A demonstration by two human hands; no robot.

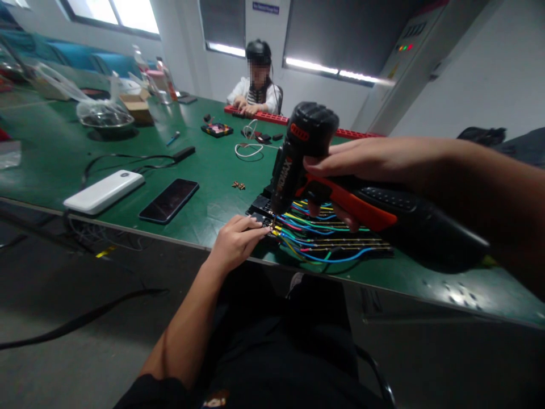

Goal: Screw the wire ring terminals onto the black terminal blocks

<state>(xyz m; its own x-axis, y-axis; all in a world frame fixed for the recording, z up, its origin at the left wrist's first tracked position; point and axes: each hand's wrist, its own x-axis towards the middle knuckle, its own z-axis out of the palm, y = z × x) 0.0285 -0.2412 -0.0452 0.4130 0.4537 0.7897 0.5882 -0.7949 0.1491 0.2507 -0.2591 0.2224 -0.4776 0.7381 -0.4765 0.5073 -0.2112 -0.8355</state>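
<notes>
My right hand (370, 159) is wrapped round a black and orange cordless screwdriver (361, 210). Its tip points down at a black terminal block (260, 205) near the table's front edge. My left hand (236, 241) reaches in from the front, fingers together and fingertips at the block beside the tip. Whatever small piece they pinch there is hidden. Many coloured wires (327, 257), yellow, blue, green and red, run from the block to the right over dark strips. Small brass-coloured screws (238, 185) lie in a little heap on the table behind the block.
On the green table (213, 165) to the left lie a phone (169, 200) and a white power bank (104, 191) with black cables. Farther back are a white cable (249, 151), a bagged bowl (106, 113) and bottles. Across the table sits another person (255, 94) by a red rail.
</notes>
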